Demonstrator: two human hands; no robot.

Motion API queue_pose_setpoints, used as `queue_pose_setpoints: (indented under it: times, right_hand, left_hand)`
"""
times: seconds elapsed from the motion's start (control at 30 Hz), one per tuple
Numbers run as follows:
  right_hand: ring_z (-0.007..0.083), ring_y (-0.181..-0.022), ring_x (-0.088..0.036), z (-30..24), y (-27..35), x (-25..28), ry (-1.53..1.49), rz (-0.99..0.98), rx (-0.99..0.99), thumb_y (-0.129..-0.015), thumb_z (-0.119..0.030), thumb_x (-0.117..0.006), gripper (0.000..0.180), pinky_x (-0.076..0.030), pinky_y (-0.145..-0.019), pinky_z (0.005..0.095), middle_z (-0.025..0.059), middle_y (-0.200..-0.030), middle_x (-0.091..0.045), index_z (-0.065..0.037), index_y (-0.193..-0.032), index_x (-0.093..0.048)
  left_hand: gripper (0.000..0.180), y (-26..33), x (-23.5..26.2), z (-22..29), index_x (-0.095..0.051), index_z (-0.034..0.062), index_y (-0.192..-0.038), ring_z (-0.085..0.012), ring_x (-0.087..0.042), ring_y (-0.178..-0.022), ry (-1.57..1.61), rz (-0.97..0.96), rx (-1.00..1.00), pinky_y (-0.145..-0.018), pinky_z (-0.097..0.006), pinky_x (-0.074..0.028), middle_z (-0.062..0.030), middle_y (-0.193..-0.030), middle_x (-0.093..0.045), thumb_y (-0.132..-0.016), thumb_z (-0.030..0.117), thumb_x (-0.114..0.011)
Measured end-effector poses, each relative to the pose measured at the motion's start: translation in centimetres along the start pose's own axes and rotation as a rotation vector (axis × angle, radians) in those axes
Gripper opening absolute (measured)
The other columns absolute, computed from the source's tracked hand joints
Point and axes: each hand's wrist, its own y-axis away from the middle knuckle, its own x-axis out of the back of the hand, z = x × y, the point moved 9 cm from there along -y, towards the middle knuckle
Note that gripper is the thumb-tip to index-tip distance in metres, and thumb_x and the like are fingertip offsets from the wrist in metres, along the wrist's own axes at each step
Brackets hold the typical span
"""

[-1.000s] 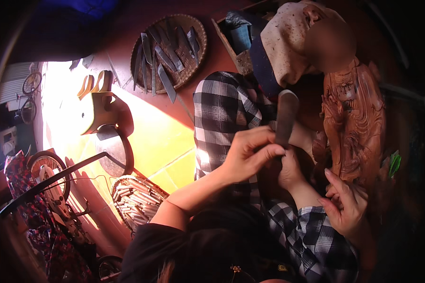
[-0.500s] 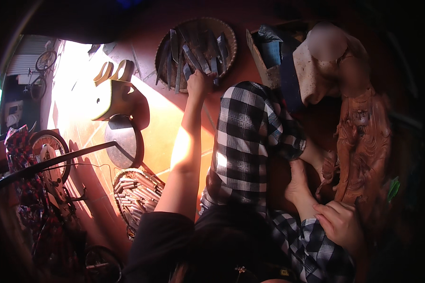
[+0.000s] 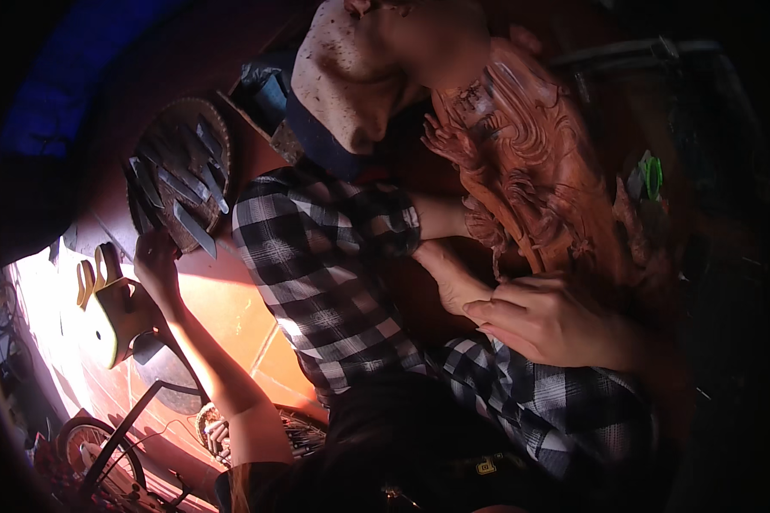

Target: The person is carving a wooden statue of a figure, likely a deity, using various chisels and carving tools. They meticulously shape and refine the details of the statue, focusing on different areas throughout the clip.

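My left hand [image 3: 156, 259] is at the near rim of a round woven tray [image 3: 228, 141], its fingers curled closed. What they hold, if anything, is in shadow and hidden. Several flat, dark metal blades [image 3: 194, 228] lie in the tray, and one pokes out over its rim beside my hand. My right hand [image 3: 546, 321] rests over my lower leg near my bare foot [image 3: 445, 274], its fingers loosely bent and empty. Just beyond it stands a large reddish-brown wood carving [image 3: 530, 162] with flowing, figure-like relief.
Another person in a pale, speckled garment [image 3: 338, 77] is close to the carving's far end. A yellow-and-white animal-shaped child's seat [image 3: 111, 316] stands left of my arm. A basket of short rods [image 3: 216, 436] sits partly behind my forearm, near a bicycle wheel [image 3: 98, 453].
The view has swung right, so the tray now appears further left. My left hand has drawn back from among the blades to the tray's near rim. My right hand stays on my leg.
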Motion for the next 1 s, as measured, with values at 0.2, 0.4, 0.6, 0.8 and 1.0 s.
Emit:
queue_pose_setpoints:
  times: [0.2,0.4,0.6,0.8,1.0]
  right_hand:
    - [0.0131,-0.068,-0.059,1.9,-1.0,1.5,-0.346,0.186,-0.244,-0.07,-0.047,-0.087,0.07,-0.052,-0.061,0.0276,0.0032,-0.087,-0.06,-0.007,-0.123,-0.065]
    - [0.0178,-0.074,-0.063,1.9,-0.6,2.4,-0.227,0.32,-0.018,-0.082,-0.035,-0.083,0.041,-0.05,-0.065,0.029,0.0071,-0.093,-0.062,-0.004,-0.102,-0.066]
    - [0.0212,-0.088,-0.071,0.9,1.5,2.6,0.222,0.512,0.093,-0.082,-0.023,-0.082,0.053,-0.058,-0.072,0.0315,0.0127,-0.112,-0.068,-0.004,-0.128,-0.066]
    - [0.034,-0.121,-0.065,-0.3,1.4,2.3,0.499,0.544,0.08,-0.082,-0.01,-0.078,0.051,-0.049,-0.107,0.0522,0.0191,-0.123,-0.069,0.009,-0.127,-0.063]
    - [0.0315,-0.124,-0.064,0.6,3.3,0.5,0.663,0.61,-0.002,-0.087,-0.009,-0.069,0.034,-0.045,-0.109,0.0581,0.0165,-0.114,-0.073,0.008,-0.117,-0.068]
  left_hand:
    - [0.018,18.6,-8.8,26.7,-0.072,0.0051,-0.083,-0.0144,-0.065,-0.059,0.109,-0.119,-0.768,-0.05,-0.027,-0.05,-0.0051,-0.076,-0.067,-0.072,0.001,-0.085]
    - [0.017,24.3,-13.1,33.2,-0.071,0.0026,-0.083,-0.0175,-0.069,-0.069,0.476,-0.207,-0.98,-0.058,-0.027,-0.056,-0.0063,-0.08,-0.068,-0.072,-0.002,-0.083]
    - [0.023,23.0,-19.3,28.9,-0.067,-0.0036,-0.103,-0.0157,-0.065,-0.091,1.035,-0.775,-0.098,-0.085,-0.028,-0.051,-0.0095,-0.097,-0.07,-0.089,0.01,-0.078]
    - [0.054,25.8,-22.4,31.6,-0.06,-0.0056,-0.13,-0.0196,-0.059,-0.12,1.331,-1.308,0.199,-0.105,-0.033,-0.042,-0.015,-0.125,-0.066,-0.106,0.042,-0.052]
    - [0.046,27.9,-24.3,31.7,-0.053,0.001,-0.14,-0.0169,-0.062,-0.109,1.399,-1.481,0.365,-0.101,-0.032,-0.047,-0.0083,-0.12,-0.065,-0.108,0.034,-0.048]
